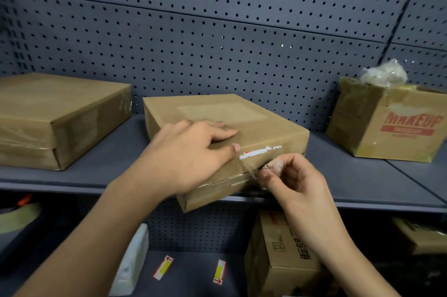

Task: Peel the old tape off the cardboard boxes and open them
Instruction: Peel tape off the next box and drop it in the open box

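The box, one corner pointed out over the shelf edge, is pressed by the flat left hand while tape stretched rightward is pinched by the right hand.

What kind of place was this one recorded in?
Probably a stockroom or shop storage area: a grey shelf with a pegboard back, taped cardboard boxes on it, more cartons below.
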